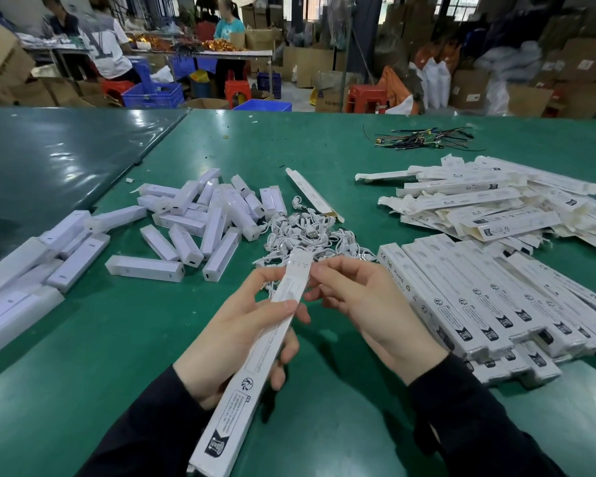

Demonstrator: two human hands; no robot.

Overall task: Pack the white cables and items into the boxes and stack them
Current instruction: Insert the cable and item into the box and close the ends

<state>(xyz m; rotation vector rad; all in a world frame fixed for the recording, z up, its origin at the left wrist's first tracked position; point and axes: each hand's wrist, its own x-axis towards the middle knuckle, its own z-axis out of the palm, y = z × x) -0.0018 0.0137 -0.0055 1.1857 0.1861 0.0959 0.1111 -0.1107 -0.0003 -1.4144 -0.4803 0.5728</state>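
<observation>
At lower centre, the left hand (241,335) grips a long box (255,370); the right hand (369,304) seemingly pinches its flap; stacked boxes (489,304) right, cables (307,235) and flat boxes (496,201) remain.

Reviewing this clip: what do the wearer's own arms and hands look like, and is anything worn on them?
Both arms are covered in long dark sleeves, black or very dark navy, ending at the wrists. The left hand and right hand are bare: no gloves, and no watch or wristband is visible. No markings show on the sleeves.
</observation>
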